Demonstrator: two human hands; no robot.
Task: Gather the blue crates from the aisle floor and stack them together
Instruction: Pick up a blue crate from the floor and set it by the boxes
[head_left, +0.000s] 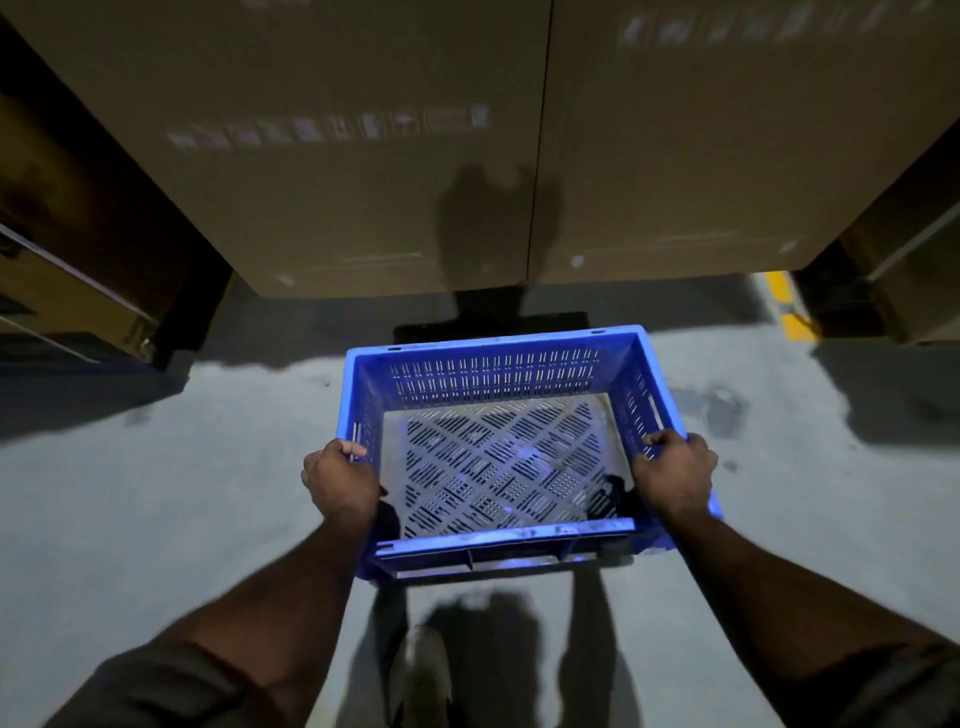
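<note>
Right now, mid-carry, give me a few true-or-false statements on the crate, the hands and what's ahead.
1. Both hands grip the crate. True: the left hand holds the left rim and the right hand the right rim.
2. The crate is full of boxes. False: it is empty, and its slotted bottom shows bare.
3. A second blue crate lies on the floor ahead. False: only this one crate is in view.
4. Large cardboard boxes stand just ahead. True.
5. A yellow marking shows on the floor at upper right. True.
6. The crate is upside down. False: its open side faces up.
</note>
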